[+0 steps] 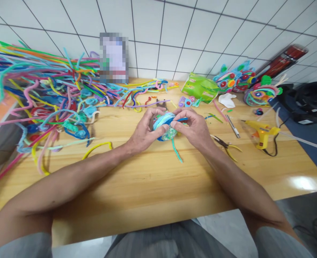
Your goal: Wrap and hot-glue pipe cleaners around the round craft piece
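Observation:
Over the middle of the wooden table (147, 186), both hands are at a rounded craft piece (169, 133) wound with blue, turquoise and white pipe cleaners. My left hand (147, 129) is wrapped round its left side, thumb across the front. In my right hand (192, 126), thumb and fingertips pinch a dark blue pipe cleaner (183, 119) against the upper right of the piece. A turquoise pipe cleaner end (177, 151) hangs from the bottom toward the table. The far side of the piece is hidden behind the fingers.
Piled pipe cleaners (53, 96) fill the left. Behind lies a green packet (200, 87), beside finished colourful pipe-cleaner figures (262, 95). To the right are pliers (224, 144), a craft knife (233, 126) and a yellow glue gun (263, 133). A tiled wall (171, 32) stands at the back.

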Available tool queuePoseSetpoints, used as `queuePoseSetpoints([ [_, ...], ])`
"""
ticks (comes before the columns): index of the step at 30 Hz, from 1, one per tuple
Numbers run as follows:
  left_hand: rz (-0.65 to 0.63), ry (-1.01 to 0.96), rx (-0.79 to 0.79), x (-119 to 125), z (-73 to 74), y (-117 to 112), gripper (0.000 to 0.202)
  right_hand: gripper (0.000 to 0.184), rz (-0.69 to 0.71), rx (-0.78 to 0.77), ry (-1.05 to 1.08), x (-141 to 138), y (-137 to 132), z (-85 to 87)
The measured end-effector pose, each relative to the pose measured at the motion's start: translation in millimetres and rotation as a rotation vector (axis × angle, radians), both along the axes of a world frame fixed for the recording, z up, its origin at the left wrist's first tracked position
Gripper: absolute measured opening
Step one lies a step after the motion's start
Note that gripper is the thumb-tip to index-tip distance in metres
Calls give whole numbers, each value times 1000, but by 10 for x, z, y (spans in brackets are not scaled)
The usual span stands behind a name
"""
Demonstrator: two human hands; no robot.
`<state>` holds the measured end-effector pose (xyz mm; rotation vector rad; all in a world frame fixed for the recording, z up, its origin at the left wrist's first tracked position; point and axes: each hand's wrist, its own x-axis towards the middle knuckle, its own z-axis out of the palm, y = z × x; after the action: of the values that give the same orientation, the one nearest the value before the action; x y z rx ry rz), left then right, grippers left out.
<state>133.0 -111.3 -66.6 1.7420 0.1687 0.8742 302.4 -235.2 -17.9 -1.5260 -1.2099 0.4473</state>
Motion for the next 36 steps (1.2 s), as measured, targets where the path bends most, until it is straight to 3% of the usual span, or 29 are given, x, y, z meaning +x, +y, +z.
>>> queuePoseSetpoints([
  [3,35,35,68,1,-18,6,52,16,-2,-26,28,27,5,0],
  [9,73,37,194,-31,-4,28,44,22,41,-98,120,89,5,2],
  [20,5,81,113,-36,29,43,46,17,-9,-23,-2,11,3,-39],
  [36,113,42,132,-5,-40,-12,43,17,-6,-61,31,88,11,-51],
])
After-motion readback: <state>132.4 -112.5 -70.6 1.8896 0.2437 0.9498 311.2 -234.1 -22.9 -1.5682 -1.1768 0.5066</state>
